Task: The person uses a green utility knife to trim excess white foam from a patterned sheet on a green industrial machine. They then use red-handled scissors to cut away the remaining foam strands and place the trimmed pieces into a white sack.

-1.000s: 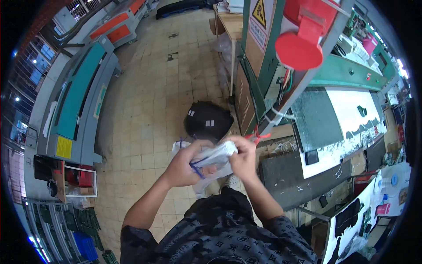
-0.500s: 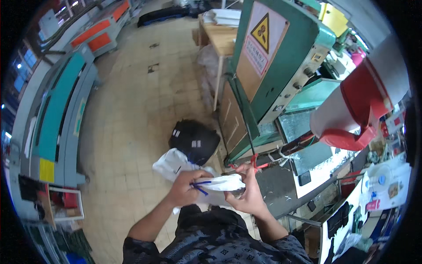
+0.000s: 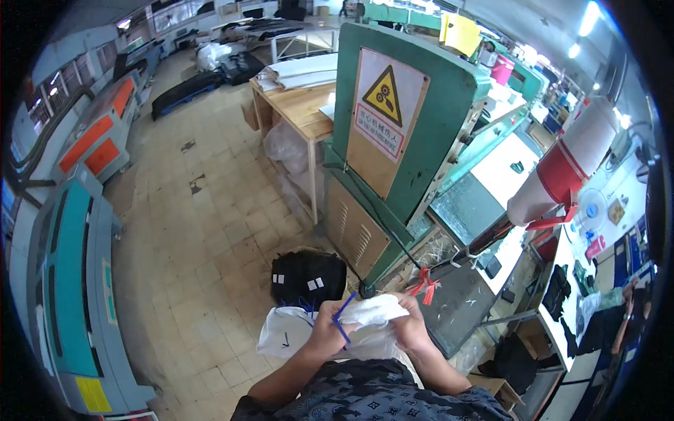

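Observation:
My left hand [image 3: 325, 331] is closed on a gathered part of a white sack [image 3: 371, 311], with a blue tie string [image 3: 338, 319] standing up beside its fingers. On the other side my right hand [image 3: 410, 328] grips the same bunched white material, thumb on top. More of the white material hangs below and between the hands. A white piece with a small dark mark [image 3: 282, 332] spreads out left of my left hand; whether it belongs to the same sack I cannot tell. Just beyond, a black bundle [image 3: 307, 279] with white labels sits on the tiled floor.
A green machine [image 3: 449, 91] with a warning sign stands ahead to the right, red ribbon [image 3: 423, 284] tied near its base. Behind it is a wooden table [image 3: 298, 109]. Teal-grey machines [image 3: 70, 259] line the left. At far right shows another person's arm [image 3: 621, 330].
My view has tilted up, showing more of the far room. Both hands still hold the white sack, its gathered part now bunched more upright; the blue string has swung upward.

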Action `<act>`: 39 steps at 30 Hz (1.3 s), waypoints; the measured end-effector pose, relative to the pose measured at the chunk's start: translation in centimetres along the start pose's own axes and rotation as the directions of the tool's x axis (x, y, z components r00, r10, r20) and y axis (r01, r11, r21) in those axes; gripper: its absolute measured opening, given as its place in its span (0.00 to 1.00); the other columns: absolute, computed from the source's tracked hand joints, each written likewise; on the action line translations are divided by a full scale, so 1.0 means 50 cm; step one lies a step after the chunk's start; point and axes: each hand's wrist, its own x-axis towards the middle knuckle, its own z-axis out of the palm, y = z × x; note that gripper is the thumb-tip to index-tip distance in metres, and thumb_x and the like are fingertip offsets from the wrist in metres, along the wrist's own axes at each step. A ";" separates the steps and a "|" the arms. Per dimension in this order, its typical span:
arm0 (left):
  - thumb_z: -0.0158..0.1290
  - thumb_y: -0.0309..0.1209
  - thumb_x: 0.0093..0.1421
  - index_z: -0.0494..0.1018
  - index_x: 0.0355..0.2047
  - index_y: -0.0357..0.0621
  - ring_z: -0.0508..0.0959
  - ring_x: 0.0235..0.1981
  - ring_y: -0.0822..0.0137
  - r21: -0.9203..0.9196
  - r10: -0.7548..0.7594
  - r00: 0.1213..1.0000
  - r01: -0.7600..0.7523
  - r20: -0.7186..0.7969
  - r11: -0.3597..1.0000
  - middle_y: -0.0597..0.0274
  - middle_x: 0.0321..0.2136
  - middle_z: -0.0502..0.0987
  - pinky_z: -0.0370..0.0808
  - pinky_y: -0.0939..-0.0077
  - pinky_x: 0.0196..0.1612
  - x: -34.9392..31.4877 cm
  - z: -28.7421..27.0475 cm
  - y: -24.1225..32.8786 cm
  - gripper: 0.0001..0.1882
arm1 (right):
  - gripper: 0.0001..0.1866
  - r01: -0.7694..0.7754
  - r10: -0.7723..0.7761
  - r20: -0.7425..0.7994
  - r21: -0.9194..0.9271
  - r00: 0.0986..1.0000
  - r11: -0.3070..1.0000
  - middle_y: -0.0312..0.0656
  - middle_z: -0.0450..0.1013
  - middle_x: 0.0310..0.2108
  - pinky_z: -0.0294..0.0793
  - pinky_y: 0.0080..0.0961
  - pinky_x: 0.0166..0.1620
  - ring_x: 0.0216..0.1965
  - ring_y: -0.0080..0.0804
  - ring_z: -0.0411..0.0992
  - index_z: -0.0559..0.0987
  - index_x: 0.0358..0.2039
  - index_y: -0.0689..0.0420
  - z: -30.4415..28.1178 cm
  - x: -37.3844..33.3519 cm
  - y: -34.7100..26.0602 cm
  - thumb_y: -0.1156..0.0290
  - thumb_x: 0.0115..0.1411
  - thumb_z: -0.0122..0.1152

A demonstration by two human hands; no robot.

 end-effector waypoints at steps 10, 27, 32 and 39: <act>0.59 0.22 0.51 0.80 0.42 0.33 0.80 0.37 0.75 -0.053 0.073 0.864 -0.053 0.498 0.997 0.63 0.36 0.83 0.74 0.77 0.40 0.137 -0.064 0.174 0.16 | 0.11 0.529 -0.618 0.188 -0.730 0.763 0.432 0.48 0.77 0.27 0.77 0.29 0.35 0.30 0.44 0.80 0.81 0.35 0.62 0.072 0.100 -0.124 0.79 0.48 0.63; 0.65 0.28 0.58 0.81 0.41 0.34 0.80 0.33 0.72 0.587 0.652 0.711 -0.654 0.262 0.477 0.60 0.31 0.84 0.76 0.73 0.38 0.559 0.189 0.695 0.13 | 0.15 0.815 -0.845 0.031 -0.287 0.533 0.504 0.36 0.81 0.34 0.74 0.24 0.41 0.35 0.23 0.76 0.81 0.48 0.65 0.088 0.503 -0.564 0.72 0.61 0.65; 0.64 0.29 0.60 0.81 0.44 0.35 0.80 0.33 0.74 0.666 0.603 0.777 -0.548 0.181 0.506 0.59 0.37 0.84 0.77 0.76 0.38 0.656 0.189 0.718 0.13 | 0.14 0.511 -0.566 0.004 0.426 0.824 0.747 0.37 0.81 0.36 0.75 0.24 0.42 0.37 0.23 0.77 0.83 0.47 0.61 0.089 0.630 -0.594 0.72 0.61 0.63; 0.66 0.41 0.50 0.85 0.33 0.41 0.86 0.33 0.57 0.716 0.730 0.653 -0.607 0.202 0.345 0.47 0.28 0.84 0.79 0.65 0.38 0.984 0.140 0.717 0.16 | 0.19 0.436 -0.758 0.126 -0.872 0.640 0.223 0.49 0.81 0.29 0.78 0.36 0.39 0.33 0.39 0.80 0.84 0.35 0.66 0.034 0.831 -0.754 0.60 0.56 0.70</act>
